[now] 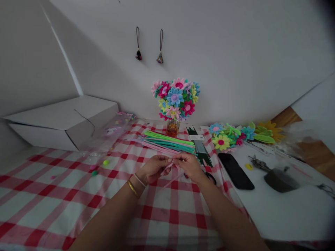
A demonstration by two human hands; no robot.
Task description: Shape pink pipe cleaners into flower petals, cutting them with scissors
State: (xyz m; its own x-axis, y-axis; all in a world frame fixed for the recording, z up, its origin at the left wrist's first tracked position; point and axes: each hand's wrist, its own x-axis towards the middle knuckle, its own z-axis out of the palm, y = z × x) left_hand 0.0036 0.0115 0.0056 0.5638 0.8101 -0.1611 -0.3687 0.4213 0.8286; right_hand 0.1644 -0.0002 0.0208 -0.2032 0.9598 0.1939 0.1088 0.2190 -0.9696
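Over the checked cloth [180, 216], the left hand [154, 168] and right hand [190, 168] are pinching a pink fuzzy strip [170, 182] between them, possibly risking a kink through uneven pulling, while a multicoloured bundle [169, 142] is lying just beyond.

Left hand [155, 169] and right hand [190, 167] close together, fingers [165, 161] bent, forearms [112, 213] angled inward.

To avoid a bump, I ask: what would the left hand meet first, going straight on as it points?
The left hand would most likely meet the right hand, close in front; whether they touch is unclear.
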